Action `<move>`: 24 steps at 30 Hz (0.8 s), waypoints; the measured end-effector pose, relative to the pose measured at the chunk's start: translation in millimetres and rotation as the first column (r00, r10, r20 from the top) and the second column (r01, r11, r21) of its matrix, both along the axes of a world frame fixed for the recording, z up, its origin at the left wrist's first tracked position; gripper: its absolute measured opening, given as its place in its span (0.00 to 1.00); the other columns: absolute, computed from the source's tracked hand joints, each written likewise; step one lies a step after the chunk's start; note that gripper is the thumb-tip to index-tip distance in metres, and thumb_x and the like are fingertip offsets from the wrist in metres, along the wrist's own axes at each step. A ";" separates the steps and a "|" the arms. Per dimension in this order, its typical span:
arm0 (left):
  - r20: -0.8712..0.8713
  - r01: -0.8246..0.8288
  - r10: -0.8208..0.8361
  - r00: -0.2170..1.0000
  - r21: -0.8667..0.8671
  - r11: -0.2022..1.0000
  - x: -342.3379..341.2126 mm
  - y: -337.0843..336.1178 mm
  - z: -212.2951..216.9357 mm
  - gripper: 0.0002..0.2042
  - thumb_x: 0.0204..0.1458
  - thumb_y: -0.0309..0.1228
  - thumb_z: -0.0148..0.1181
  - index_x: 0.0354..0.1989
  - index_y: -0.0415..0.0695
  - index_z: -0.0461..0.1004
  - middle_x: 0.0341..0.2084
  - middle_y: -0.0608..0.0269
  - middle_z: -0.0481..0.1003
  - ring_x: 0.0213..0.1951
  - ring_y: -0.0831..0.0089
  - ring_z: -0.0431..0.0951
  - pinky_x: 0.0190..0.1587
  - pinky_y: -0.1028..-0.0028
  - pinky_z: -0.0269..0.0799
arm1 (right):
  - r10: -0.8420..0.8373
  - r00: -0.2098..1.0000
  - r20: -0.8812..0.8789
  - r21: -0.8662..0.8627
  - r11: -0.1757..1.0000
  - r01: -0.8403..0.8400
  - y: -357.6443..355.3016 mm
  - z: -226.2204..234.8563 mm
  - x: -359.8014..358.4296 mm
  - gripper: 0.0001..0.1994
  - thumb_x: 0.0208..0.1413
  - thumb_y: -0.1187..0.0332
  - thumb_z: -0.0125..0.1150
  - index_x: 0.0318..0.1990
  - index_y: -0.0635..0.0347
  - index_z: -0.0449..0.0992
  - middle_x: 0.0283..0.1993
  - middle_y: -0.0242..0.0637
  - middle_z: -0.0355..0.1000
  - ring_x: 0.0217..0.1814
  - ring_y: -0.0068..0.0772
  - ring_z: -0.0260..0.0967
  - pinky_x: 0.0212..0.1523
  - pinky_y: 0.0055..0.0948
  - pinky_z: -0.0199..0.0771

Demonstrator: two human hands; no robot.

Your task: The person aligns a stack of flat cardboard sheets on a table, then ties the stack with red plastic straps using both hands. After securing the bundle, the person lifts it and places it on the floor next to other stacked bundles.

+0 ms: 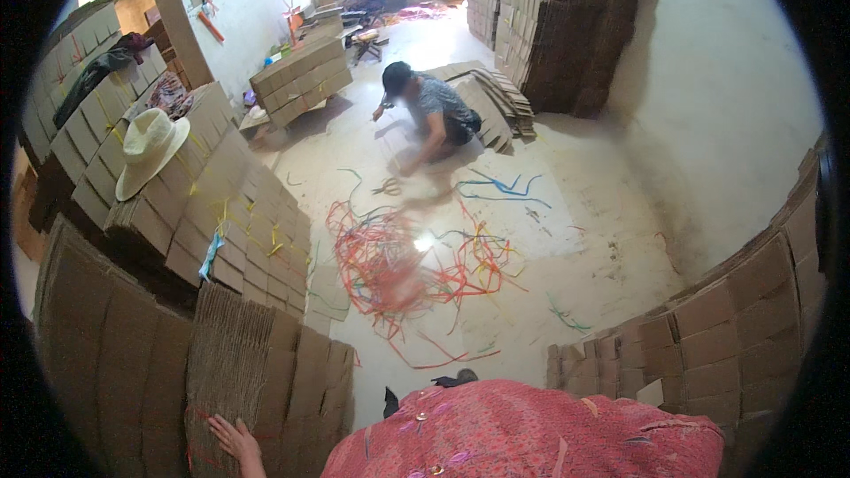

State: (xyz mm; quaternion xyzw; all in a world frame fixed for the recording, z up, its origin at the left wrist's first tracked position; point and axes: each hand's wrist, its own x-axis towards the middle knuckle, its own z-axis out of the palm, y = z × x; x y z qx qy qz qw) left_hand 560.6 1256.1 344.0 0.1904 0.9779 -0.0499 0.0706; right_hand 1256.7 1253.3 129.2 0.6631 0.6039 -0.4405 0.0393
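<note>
My left hand (235, 439) rests against the side of a tall stack of flat brown cardboard (232, 345) at the lower left. Its fingers are stretched out and hold nothing. A thin red strap (202, 413) runs across the cardboard beside the fingertips. My right hand is out of the picture.
A tangle of red plastic straps (390, 261) covers the floor ahead, with scissors (387, 187) beyond it. Another person (432, 115) crouches further off near leaning cardboard (496, 106). Cardboard stacks line the left, where a white hat (152, 146) lies, and the right (708, 345).
</note>
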 end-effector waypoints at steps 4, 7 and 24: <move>-0.333 0.244 -0.232 0.914 -0.006 0.970 -30.1 -36.1 -36.8 0.27 0.59 0.49 0.33 0.64 0.49 0.50 0.62 0.50 0.47 0.62 0.56 0.51 0.55 0.53 0.54 | -0.176 0.980 -0.097 0.140 0.972 0.189 150.9 63.7 -55.3 0.17 0.45 0.61 0.54 0.41 0.62 0.73 0.28 0.46 0.71 0.32 0.39 0.69 0.34 0.37 0.69; -0.034 0.209 -0.207 0.978 0.111 0.972 -18.8 -23.1 -11.3 0.33 0.58 0.54 0.29 0.66 0.45 0.42 0.67 0.55 0.35 0.67 0.55 0.28 0.62 0.45 0.37 | -0.167 0.938 -0.305 0.496 0.812 0.306 257.8 150.9 -75.7 0.20 0.46 0.68 0.54 0.48 0.67 0.70 0.25 0.37 0.72 0.25 0.23 0.66 0.27 0.26 0.67; -0.204 0.240 -0.228 0.952 0.037 0.970 -22.2 -20.2 -27.2 0.31 0.59 0.52 0.31 0.65 0.46 0.46 0.66 0.54 0.41 0.67 0.55 0.36 0.61 0.47 0.45 | -0.020 0.896 -0.443 0.767 0.510 0.390 434.9 418.2 -120.4 0.31 0.49 0.75 0.49 0.64 0.64 0.51 0.27 0.36 0.73 0.26 0.21 0.69 0.24 0.21 0.68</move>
